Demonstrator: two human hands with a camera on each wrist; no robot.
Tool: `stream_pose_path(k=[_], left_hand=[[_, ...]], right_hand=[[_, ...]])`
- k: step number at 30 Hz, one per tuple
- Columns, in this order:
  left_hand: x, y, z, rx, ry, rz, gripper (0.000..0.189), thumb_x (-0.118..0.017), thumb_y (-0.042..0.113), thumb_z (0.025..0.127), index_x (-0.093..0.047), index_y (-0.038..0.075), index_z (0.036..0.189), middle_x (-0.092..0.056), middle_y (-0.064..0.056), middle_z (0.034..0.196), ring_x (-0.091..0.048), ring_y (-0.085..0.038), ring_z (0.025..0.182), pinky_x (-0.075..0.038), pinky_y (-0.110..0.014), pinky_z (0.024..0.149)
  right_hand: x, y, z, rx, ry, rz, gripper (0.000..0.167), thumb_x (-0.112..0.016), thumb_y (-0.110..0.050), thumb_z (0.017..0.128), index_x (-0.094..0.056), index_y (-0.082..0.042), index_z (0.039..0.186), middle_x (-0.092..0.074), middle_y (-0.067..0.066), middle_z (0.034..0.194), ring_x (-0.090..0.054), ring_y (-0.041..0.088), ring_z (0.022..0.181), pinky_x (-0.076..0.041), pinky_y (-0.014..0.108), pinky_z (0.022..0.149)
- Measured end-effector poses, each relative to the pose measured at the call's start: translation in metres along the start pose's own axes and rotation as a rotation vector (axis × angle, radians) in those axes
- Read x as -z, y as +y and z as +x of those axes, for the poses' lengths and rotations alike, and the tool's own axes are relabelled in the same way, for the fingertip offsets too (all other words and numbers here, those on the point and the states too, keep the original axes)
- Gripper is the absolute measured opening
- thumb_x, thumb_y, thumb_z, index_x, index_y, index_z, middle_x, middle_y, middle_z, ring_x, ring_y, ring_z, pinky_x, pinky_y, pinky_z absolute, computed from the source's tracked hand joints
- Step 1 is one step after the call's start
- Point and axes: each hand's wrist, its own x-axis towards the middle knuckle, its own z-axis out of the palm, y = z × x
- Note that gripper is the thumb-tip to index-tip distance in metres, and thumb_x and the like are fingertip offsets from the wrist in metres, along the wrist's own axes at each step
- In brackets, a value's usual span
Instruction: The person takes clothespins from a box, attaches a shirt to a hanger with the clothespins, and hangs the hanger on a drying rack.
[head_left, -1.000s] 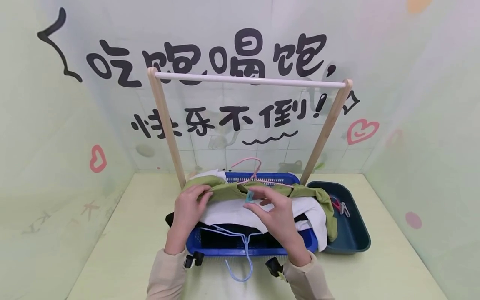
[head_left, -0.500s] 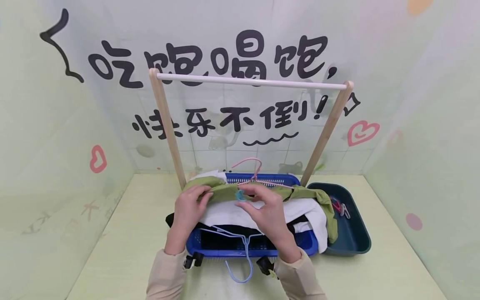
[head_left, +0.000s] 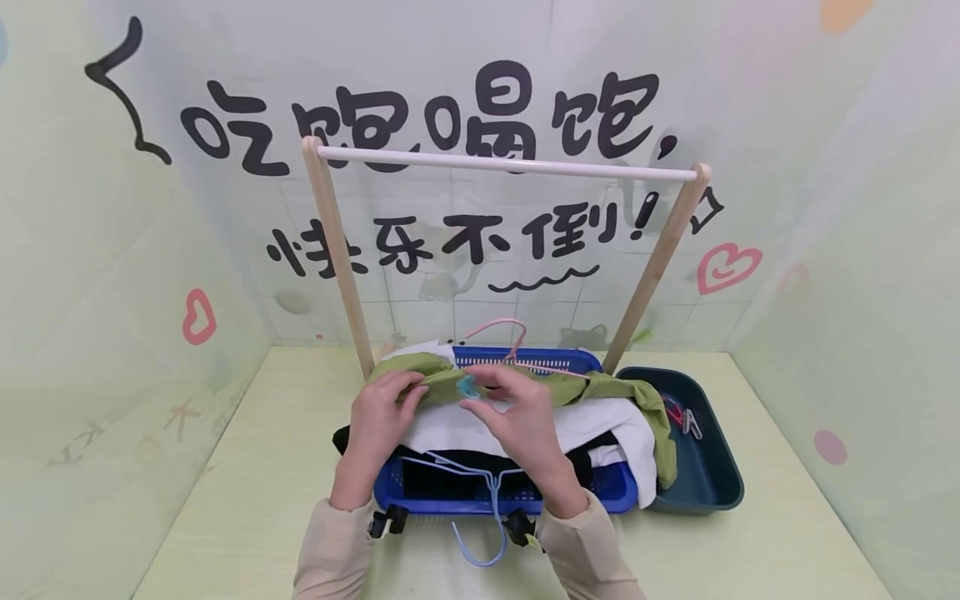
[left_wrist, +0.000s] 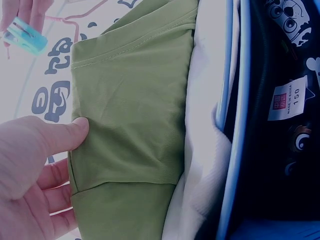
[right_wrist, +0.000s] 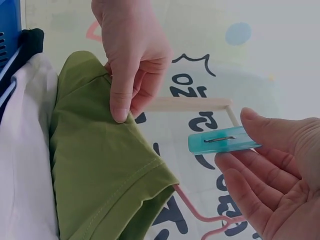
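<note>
An olive-green garment point(left_wrist: 130, 105) lies over a blue basket, with a pink hanger point(head_left: 517, 335) inside its neck opening. My left hand point(head_left: 384, 414) pinches its upper edge between thumb and fingers, left of the hanger. In my right hand point(head_left: 521, 417) a translucent teal clothespin point(right_wrist: 217, 140) is pinched between thumb and fingertips, apart from the cloth in the right wrist view. White cloth point(head_left: 600, 423) lies nearer me under the green garment. A light-blue hanger point(head_left: 495, 508) sits in front, its hook over the basket's near rim, with dark printed cloth point(left_wrist: 280, 165) below it.
A wooden stand with a white bar point(head_left: 510, 165) rises behind the blue basket point(head_left: 510, 507). To the right, a dark green bin point(head_left: 720, 467) holds a few clothespins point(head_left: 690, 423). One green sleeve point(head_left: 660, 433) drapes over that bin's left edge.
My right hand has moved left with the teal clothespin, closer to my left hand. The clothespin has turned a little. My left hand keeps its hold on the green garment.
</note>
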Motion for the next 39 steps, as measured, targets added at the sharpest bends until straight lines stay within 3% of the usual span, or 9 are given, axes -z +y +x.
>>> stream_pose_path(k=[9, 20, 29, 39], left_hand=[[0.0, 0.0, 0.0, 0.008, -0.02, 0.002, 0.016, -0.078, 0.003, 0.073, -0.071, 0.0, 0.087, -0.07, -0.014, 0.085, -0.067, -0.03, 0.078, -0.055, -0.042, 0.066], [-0.001, -0.002, -0.002, -0.023, 0.007, -0.01, 0.016, -0.079, 0.002, 0.072, -0.071, 0.001, 0.086, -0.07, -0.013, 0.082, -0.067, -0.029, 0.075, -0.054, -0.043, 0.064], [0.0, -0.002, -0.003, -0.041, 0.022, -0.007, 0.017, -0.08, 0.001, 0.07, -0.071, 0.001, 0.085, -0.069, -0.012, 0.08, -0.066, -0.029, 0.073, -0.054, -0.043, 0.062], [0.001, -0.003, -0.003, -0.05, 0.026, -0.003, 0.017, -0.08, 0.002, 0.07, -0.071, 0.001, 0.084, -0.07, -0.011, 0.08, -0.067, -0.029, 0.074, -0.054, -0.043, 0.063]], right_hand=[[-0.011, 0.005, 0.005, -0.002, -0.013, -0.074, 0.032, -0.079, 0.002, 0.07, -0.068, -0.001, 0.101, -0.07, 0.011, 0.091, -0.066, 0.021, 0.08, -0.055, 0.03, 0.066], [-0.024, 0.017, 0.009, 0.044, -0.026, -0.122, 0.026, -0.079, 0.006, 0.068, -0.069, 0.001, 0.091, -0.071, 0.012, 0.087, -0.068, 0.025, 0.079, -0.055, 0.036, 0.067], [-0.028, 0.022, 0.011, 0.118, -0.024, -0.271, 0.024, -0.083, -0.002, 0.064, -0.071, -0.003, 0.085, -0.071, 0.006, 0.084, -0.068, 0.019, 0.077, -0.053, 0.026, 0.069], [-0.031, 0.021, 0.012, 0.122, -0.056, -0.367, 0.031, -0.084, -0.004, 0.065, -0.071, -0.003, 0.093, -0.072, 0.007, 0.087, -0.068, 0.019, 0.078, -0.054, 0.028, 0.069]])
